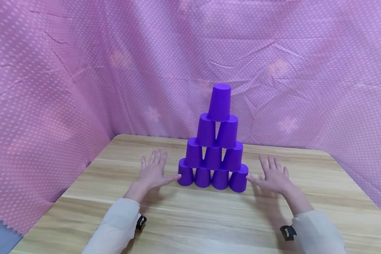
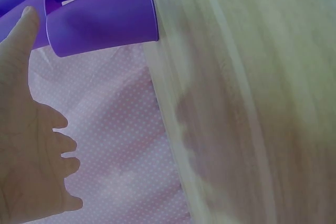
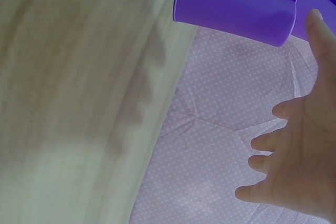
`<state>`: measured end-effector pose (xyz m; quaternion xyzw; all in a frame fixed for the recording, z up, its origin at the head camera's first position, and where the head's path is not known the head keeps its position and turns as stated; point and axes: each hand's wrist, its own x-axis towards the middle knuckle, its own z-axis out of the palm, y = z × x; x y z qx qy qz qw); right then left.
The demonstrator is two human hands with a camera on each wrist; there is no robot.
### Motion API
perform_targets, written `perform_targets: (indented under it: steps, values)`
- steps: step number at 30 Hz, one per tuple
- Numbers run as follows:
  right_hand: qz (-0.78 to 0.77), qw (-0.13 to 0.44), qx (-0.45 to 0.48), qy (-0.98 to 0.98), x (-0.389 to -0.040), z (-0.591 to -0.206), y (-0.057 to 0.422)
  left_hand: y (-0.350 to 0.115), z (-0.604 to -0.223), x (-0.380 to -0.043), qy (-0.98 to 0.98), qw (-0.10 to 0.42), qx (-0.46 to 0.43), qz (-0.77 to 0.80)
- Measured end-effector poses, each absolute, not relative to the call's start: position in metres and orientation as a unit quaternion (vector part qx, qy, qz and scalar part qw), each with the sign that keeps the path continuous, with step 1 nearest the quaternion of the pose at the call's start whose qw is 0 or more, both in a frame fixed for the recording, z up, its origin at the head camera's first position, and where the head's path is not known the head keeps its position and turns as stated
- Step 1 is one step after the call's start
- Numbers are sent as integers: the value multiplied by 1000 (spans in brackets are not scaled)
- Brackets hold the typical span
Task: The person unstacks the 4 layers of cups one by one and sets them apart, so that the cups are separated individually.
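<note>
Here, both arms [image 1: 115, 224] reach forward, one on each side of the tall stack of upside-down purple cups [image 1: 213, 157] on the wooden table [image 1: 209, 218]. The left hand [image 1: 152, 174] and right hand [image 1: 274, 179] have their fingers [image 3: 268, 141] spread wide and hold nothing. Their thumbs [image 2: 22, 32] point in at the stack; I can't tell if they touch it.

Between the left hand [image 1: 151, 174] and right hand [image 1: 274, 178], the stacked cups [image 1: 213, 157] conceal their interiors; whether either hand touches one is indiscernible from here. Behind the hands, sleeves [image 1: 115, 222] run past the head view's lower edge; beyond, cloth flowers [image 1: 277, 67] blur.
</note>
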<state>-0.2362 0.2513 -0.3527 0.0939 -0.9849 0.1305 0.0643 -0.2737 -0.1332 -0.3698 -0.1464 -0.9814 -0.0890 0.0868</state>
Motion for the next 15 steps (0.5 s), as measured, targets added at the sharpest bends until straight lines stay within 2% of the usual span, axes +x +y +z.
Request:
perform_targets:
  steps: [8, 15]
  values:
    - [116, 57, 105, -986, -239, -329, 252, -134, -365, -275, -982, 80, -151, -86]
    - [125, 72, 128, -981, -247, -286, 246, -134, -359, -278, -979, 73, -155, -115]
